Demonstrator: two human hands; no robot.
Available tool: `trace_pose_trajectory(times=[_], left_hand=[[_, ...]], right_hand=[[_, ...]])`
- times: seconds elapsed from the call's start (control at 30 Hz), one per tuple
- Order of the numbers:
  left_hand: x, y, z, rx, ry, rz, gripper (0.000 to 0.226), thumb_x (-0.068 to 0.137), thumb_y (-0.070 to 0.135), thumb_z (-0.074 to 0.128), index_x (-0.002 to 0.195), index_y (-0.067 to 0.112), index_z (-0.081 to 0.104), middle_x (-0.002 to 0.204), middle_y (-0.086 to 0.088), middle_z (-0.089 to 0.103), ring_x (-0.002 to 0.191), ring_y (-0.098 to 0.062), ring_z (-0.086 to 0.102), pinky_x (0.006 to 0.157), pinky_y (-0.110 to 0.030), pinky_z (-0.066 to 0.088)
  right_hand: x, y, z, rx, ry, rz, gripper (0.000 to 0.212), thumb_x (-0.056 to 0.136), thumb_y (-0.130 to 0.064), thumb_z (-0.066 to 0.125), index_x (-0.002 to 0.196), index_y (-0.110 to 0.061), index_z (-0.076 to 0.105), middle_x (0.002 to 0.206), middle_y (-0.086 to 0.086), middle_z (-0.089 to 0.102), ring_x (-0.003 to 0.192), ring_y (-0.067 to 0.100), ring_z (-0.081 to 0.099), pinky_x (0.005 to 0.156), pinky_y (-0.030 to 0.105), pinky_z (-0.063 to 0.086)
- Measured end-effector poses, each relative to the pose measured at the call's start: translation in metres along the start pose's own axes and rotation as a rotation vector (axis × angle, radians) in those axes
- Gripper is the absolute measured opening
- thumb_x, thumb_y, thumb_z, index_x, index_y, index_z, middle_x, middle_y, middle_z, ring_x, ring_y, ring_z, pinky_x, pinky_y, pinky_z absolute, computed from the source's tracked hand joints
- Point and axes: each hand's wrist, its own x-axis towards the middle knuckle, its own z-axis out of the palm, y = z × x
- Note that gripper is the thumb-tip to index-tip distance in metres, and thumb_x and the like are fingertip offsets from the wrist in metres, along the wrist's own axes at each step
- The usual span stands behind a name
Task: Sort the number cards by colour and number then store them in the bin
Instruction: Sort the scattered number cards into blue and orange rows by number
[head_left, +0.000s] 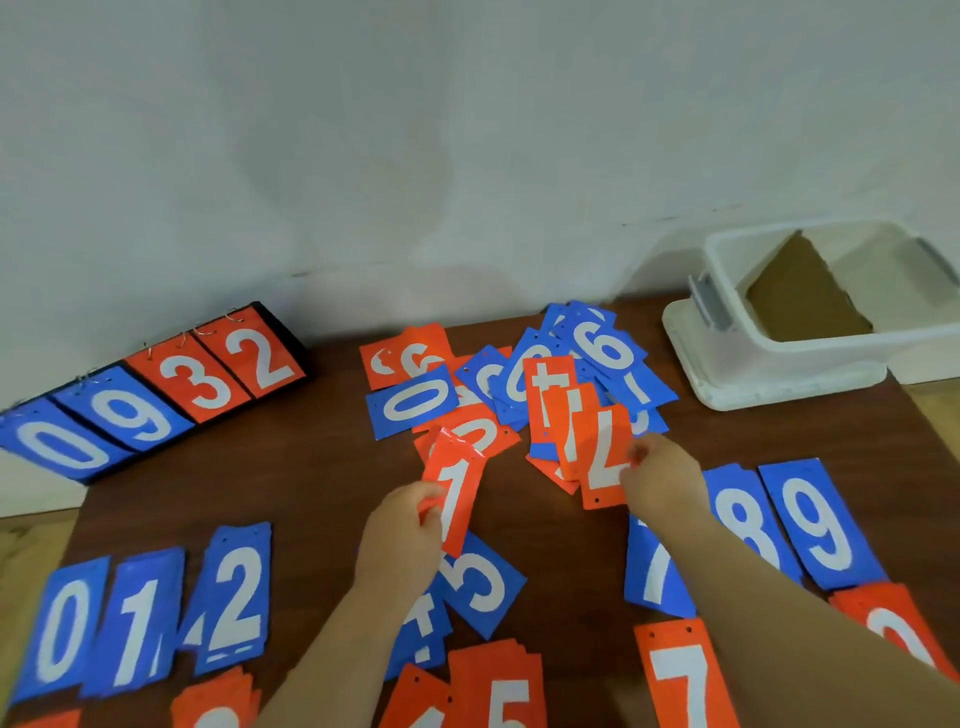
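Currently: left hand (400, 535) pinches a red 1 card (454, 499) above mid-tabletop, fingers curled on its lower edge. Right hand (662, 480) pinches a red 7 card (602, 460) at the unsorted pile (519, 384) (far-centre). Blue 0-1-2 row (140, 623) lines the near-left edge. White bin (800, 364) sits at the far-right corner.

The light was soft and even, moderately bright, and no single source could be seen. The pale wall (467, 130) looked grey-blue and a little blotchy, with a faint shadow on it left of the bin (810, 348). A small white glare sat on the upper end of the orange 1 card (454, 493). The whole picture was slightly soft. The fingers (639, 458) at the orange 7 card (602, 457) were smeared. The edges of the bench (291, 467) splayed outward toward the corners.
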Motion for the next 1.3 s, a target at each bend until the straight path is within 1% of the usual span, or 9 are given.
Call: trace_pose_trajectory(times=[0.27, 0.37, 0.5, 0.7, 0.8, 0.93, 1.03, 1.2, 1.3], left_hand=[[-0.072, 0.020, -0.012, -0.355, 0.137, -0.172, 0.026, 0.102, 0.023, 0.059, 0.120, 0.040, 0.065, 0.122, 0.009, 0.063, 0.084, -0.016, 0.072, 0.050, -0.016, 0.049], [-0.098, 0.044, -0.025, -0.445, 0.185, -0.141, 0.026, 0.102, 0.021, 0.059, 0.118, 0.040, 0.067, 0.117, 0.013, 0.063, 0.086, -0.015, 0.072, 0.056, -0.020, 0.053], [-0.134, 0.088, -0.042, -0.570, 0.211, -0.016, 0.023, 0.101, 0.018, 0.061, 0.112, 0.035, 0.073, 0.110, 0.024, 0.066, 0.103, -0.006, 0.067, 0.084, -0.025, 0.057], [-0.196, 0.146, -0.033, -0.760, 0.107, 0.158, 0.025, 0.087, 0.001, 0.076, 0.095, 0.025, 0.080, 0.092, 0.011, 0.078, 0.085, -0.006, 0.073, 0.074, -0.025, 0.060], [-0.219, 0.153, -0.018, -0.713, 0.099, 0.180, 0.027, 0.080, -0.001, 0.081, 0.089, 0.024, 0.079, 0.086, 0.007, 0.078, 0.078, -0.008, 0.072, 0.075, -0.035, 0.062], [-0.241, 0.158, -0.002, -0.726, 0.163, 0.131, 0.027, 0.082, 0.001, 0.081, 0.087, 0.027, 0.077, 0.087, 0.021, 0.073, 0.081, -0.003, 0.070, 0.073, -0.030, 0.062], [-0.250, 0.157, 0.001, -0.719, 0.321, 0.113, 0.025, 0.083, 0.006, 0.081, 0.092, 0.028, 0.074, 0.090, 0.018, 0.073, 0.087, -0.001, 0.067, 0.074, -0.018, 0.056], [-0.258, 0.160, 0.008, -0.680, 0.413, 0.112, 0.026, 0.082, 0.014, 0.083, 0.096, 0.032, 0.069, 0.103, 0.018, 0.066, 0.095, 0.001, 0.061, 0.079, -0.017, 0.051], [-0.262, 0.166, 0.013, -0.707, 0.360, 0.144, 0.026, 0.082, 0.013, 0.083, 0.098, 0.029, 0.069, 0.104, 0.015, 0.067, 0.093, 0.005, 0.061, 0.070, -0.009, 0.050]], right_hand=[[-0.046, 0.005, -0.061, 0.398, -0.057, -0.143, 0.017, 0.091, -0.011, 0.067, 0.098, -0.026, 0.069, 0.103, -0.006, 0.071, 0.094, 0.017, 0.067, 0.077, 0.032, 0.056], [-0.075, -0.003, -0.109, 0.494, -0.335, -0.291, 0.019, 0.091, -0.006, 0.068, 0.094, -0.024, 0.075, 0.095, -0.002, 0.077, 0.090, 0.020, 0.074, 0.088, 0.043, 0.060], [-0.120, -0.026, -0.177, 0.236, -0.610, -0.583, 0.014, 0.089, -0.007, 0.073, 0.092, -0.020, 0.077, 0.090, -0.007, 0.078, 0.084, 0.006, 0.072, 0.079, 0.024, 0.055], [-0.156, -0.038, -0.215, 0.002, -0.496, -0.821, 0.018, 0.080, -0.014, 0.079, 0.089, -0.029, 0.076, 0.091, -0.009, 0.075, 0.083, 0.004, 0.068, 0.086, 0.029, 0.057], [-0.166, -0.030, -0.219, 0.098, -0.248, -0.845, 0.021, 0.075, -0.022, 0.084, 0.088, -0.034, 0.072, 0.089, -0.015, 0.069, 0.075, -0.003, 0.062, 0.073, 0.013, 0.048], [-0.177, -0.009, -0.205, 0.350, -0.095, -0.772, 0.033, 0.078, -0.023, 0.083, 0.101, -0.037, 0.065, 0.102, -0.017, 0.064, 0.083, -0.001, 0.062, 0.073, 0.016, 0.049], [-0.191, 0.014, -0.196, 0.565, -0.103, -0.658, 0.043, 0.082, -0.025, 0.081, 0.116, -0.042, 0.061, 0.119, -0.017, 0.061, 0.101, -0.001, 0.062, 0.078, 0.017, 0.054], [-0.221, 0.044, -0.173, 0.661, -0.345, -0.561, 0.027, 0.085, -0.013, 0.078, 0.101, -0.033, 0.068, 0.101, 0.006, 0.074, 0.089, 0.029, 0.072, 0.084, 0.050, 0.059], [-0.223, 0.050, -0.169, 0.692, -0.359, -0.526, 0.023, 0.086, -0.013, 0.078, 0.092, -0.034, 0.071, 0.103, 0.014, 0.072, 0.091, 0.036, 0.071, 0.082, 0.054, 0.060]])
